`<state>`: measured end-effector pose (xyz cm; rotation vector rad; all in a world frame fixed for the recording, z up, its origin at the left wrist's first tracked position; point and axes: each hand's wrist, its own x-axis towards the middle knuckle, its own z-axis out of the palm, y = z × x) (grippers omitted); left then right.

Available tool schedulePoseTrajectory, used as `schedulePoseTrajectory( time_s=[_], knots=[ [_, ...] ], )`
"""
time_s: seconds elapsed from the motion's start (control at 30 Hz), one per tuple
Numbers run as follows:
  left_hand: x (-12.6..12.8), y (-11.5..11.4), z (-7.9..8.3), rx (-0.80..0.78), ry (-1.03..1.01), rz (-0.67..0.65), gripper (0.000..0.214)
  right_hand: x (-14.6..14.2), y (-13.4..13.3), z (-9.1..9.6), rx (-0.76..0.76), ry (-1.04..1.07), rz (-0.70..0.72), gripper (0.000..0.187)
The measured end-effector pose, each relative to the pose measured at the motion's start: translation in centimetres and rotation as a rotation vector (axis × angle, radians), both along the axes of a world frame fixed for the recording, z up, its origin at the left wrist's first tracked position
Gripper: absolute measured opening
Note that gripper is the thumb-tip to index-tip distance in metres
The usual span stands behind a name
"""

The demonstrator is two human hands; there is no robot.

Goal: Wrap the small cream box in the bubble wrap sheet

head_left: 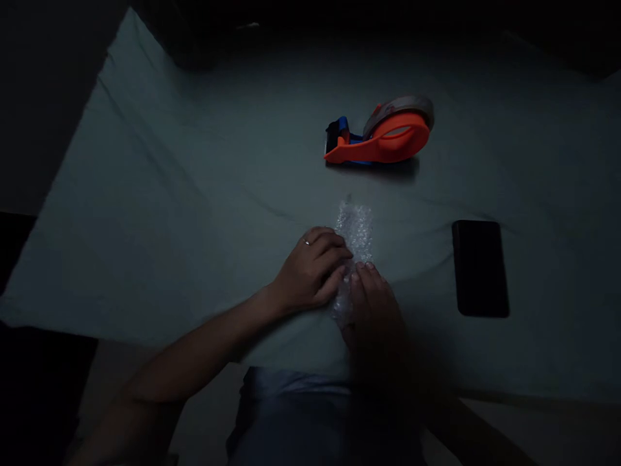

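A small bundle of clear bubble wrap (356,228) lies on a pale green cloth (145,213) in dim light. My left hand (310,268) rests on its left side, fingers curled onto the wrap, with a ring on one finger. My right hand (373,304) presses down on the near end of the bundle, its fingers held together on the plastic. What the wrap encloses is hidden.
An orange and blue tape dispenser (383,137) with a roll of tape lies farther back on the cloth. A black phone (479,267) lies flat to the right of my hands. The cloth's near edge runs just below my wrists; the surroundings are dark.
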<state>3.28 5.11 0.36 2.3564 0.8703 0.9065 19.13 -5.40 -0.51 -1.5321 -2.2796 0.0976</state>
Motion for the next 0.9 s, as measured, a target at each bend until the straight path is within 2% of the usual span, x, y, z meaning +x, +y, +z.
schedulePoseTrajectory(
  time_s=[0.07,0.1,0.2,0.3,0.4,0.5,0.6,0.7,0.8,0.9],
  knots=[
    [-0.4,0.1,1.1,-0.097,-0.062,-0.038,0.012,0.2,-0.1,0.1,-0.04,0.01,0.025,0.065],
    [-0.6,0.2,1.7,-0.171,-0.057,-0.099,0.014,0.2,-0.1,0.1,-0.064,0.017,0.031,0.067],
    [-1.0,0.1,3.1,-0.377,0.142,-0.251,0.016,0.3,-0.3,0.2,-0.108,0.052,0.029,0.069],
    [-1.0,-0.3,3.5,-0.462,0.277,-0.247,0.016,0.3,-0.3,0.2,-0.122,0.109,0.047,0.07],
    [-0.7,-0.7,3.2,-0.432,0.228,-0.226,0.018,0.6,-0.6,0.1,-0.151,0.233,0.041,0.068],
    [-0.4,-1.0,2.7,-0.329,0.173,-0.216,0.017,1.4,-1.4,0.1,-0.215,0.357,0.003,0.066],
    [-0.2,-1.3,2.4,-0.239,0.167,-0.187,0.018,2.3,-2.3,0.2,-0.247,0.356,-0.057,0.065],
    [-0.1,-1.4,2.4,-0.217,0.185,-0.174,0.019,2.9,-2.8,0.6,-0.219,0.316,-0.115,0.056],
    [-0.1,-1.3,2.3,-0.237,0.172,-0.176,0.014,2.7,-2.1,1.8,-0.307,0.297,-0.26,0.04],
    [-0.1,-1.3,2.2,-0.222,0.129,-0.2,0.012,1.7,-0.6,3.5,-0.421,0.331,-0.496,0.022]
  ],
)
